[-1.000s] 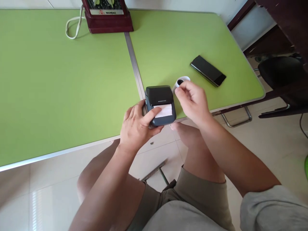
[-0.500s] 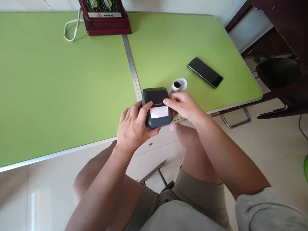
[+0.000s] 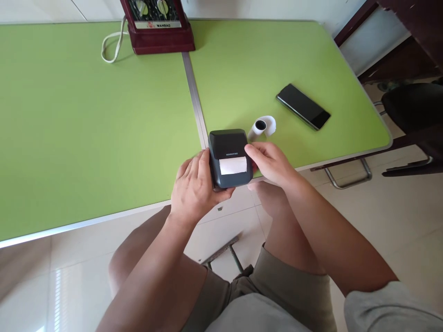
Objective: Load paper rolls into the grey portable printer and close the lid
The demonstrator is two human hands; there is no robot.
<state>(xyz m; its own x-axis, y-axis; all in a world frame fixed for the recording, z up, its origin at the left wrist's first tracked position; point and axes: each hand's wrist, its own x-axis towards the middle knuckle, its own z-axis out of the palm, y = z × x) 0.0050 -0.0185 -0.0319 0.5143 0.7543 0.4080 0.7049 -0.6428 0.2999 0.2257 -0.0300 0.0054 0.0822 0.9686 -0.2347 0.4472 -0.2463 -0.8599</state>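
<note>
A small dark label printer (image 3: 228,144) is held between both hands at the front edge of the green table (image 3: 104,138). White paper (image 3: 233,165) sticks out of the slot on its top face. My left hand (image 3: 195,186) wraps round the printer's left side, with the thumb along its near edge. My right hand (image 3: 270,159) grips the right side, its thumb at the upper face and the other fingers partly hidden. Just beyond the right hand lies a roll of white paper (image 3: 256,130) with a dark core and a loose curled end.
A black phone (image 3: 303,106) lies on the right part of the table. At the back stands a dark red appliance (image 3: 162,41) with knobs and a white cord (image 3: 116,48). A metal strip (image 3: 194,92) crosses the tabletop. A black chair (image 3: 411,108) is at the right.
Both thumbs have drawn back from the middle of the printer's top face to its sides. The whole scene has shifted slightly right in view.
</note>
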